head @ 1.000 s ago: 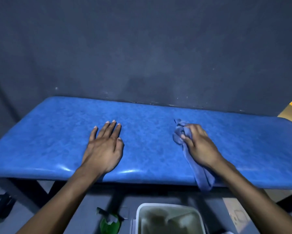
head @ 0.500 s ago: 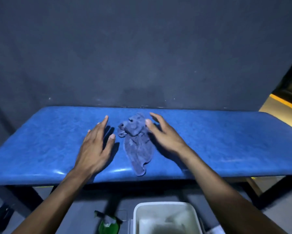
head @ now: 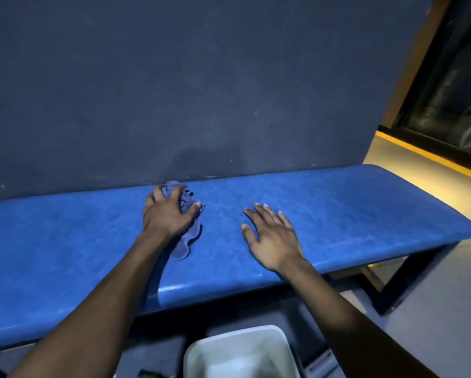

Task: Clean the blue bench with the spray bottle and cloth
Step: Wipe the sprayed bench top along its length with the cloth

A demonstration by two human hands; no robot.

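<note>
The blue padded bench [head: 338, 203] runs across the view against a dark wall. A crumpled blue-grey cloth [head: 189, 236] lies on the bench near its back edge. My left hand [head: 168, 214] is clamped over the cloth, fingers curled into it. My right hand [head: 272, 238] lies flat on the bench to the right of the cloth, fingers spread, holding nothing. A sliver of green at the bottom edge [head: 147, 373] may be the spray bottle; it is mostly out of frame.
A white plastic bin [head: 239, 353] stands on the grey floor in front of the bench, between my arms. The bench's dark metal leg [head: 408, 279] is at the right. A yellow-edged step and dark glass panel [head: 447, 110] lie beyond the bench's right end.
The cloth passed from my right hand to my left. The right hand let go and now rests flat to the right. The view swung toward the bench's right end.
</note>
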